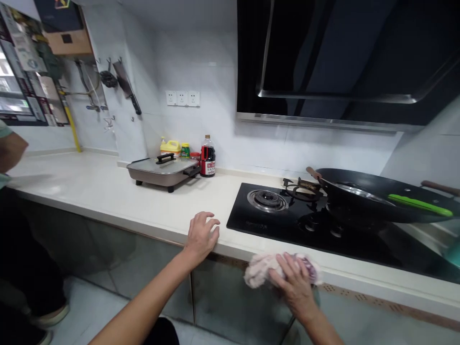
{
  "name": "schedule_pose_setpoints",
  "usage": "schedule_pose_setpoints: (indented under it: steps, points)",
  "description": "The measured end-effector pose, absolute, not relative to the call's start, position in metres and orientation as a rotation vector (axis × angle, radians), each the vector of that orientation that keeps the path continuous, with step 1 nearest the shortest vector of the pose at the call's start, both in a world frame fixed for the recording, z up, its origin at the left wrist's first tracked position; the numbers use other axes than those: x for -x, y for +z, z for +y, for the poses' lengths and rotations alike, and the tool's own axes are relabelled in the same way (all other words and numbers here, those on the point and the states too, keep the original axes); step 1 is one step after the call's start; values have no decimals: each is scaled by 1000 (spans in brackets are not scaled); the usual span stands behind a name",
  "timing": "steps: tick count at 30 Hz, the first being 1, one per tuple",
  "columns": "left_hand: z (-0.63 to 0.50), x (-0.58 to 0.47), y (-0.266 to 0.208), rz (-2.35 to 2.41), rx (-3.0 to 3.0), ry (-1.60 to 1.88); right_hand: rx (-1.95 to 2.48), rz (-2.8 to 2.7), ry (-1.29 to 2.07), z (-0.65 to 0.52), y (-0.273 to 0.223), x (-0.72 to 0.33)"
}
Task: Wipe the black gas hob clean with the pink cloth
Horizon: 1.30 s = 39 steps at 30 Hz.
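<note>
My right hand (pixel 296 290) grips a pale pink cloth (pixel 260 268) with a purple patch, held against the counter's front edge below the stove. Some blur lies over the cloth and the fingers. My left hand (pixel 201 235) rests at the edge of the white counter (pixel 154 203), its fingers bent and apart with nothing in them. Just right of it is the black glass gas stove (pixel 258 225), whose left burner (pixel 268 200) is uncovered beside a loose pan support (pixel 303 189).
A large wok (pixel 345 191) with a green-handled tool (pixel 420 205) stands on the stove's right side. An electric pan (pixel 163 175) with a glass lid and a soy sauce bottle (pixel 207 158) are farther back. The range hood (pixel 334 57) overhangs. Another person (pixel 21 230) stands left.
</note>
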<state>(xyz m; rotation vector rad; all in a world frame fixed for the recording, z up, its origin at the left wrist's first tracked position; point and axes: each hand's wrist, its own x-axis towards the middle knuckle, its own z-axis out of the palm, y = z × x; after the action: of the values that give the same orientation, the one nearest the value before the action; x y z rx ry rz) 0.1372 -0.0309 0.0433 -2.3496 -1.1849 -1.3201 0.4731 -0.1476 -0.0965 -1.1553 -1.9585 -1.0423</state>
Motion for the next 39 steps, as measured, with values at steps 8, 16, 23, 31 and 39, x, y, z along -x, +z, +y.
schedule_pose_setpoints:
  steps: [8,16,23,31,39]
  points:
    - [2,-163,35,-1364,2428,-1168,1683,-1710,-927,-224,-116,-615]
    - [-1,-162,43,-1391,2465,-1003,1282,-1639,-939,-145,-92,-440]
    - [6,-156,44,-1390,2465,-877,1067,-1727,-1029,-112,-78,-395]
    - [4,-156,51,-1420,2514,-735,1355,-1731,-1027,-210,-99,-599]
    - [9,-159,56,-1452,2548,-618,1699,-1397,-935,-247,-102,-658]
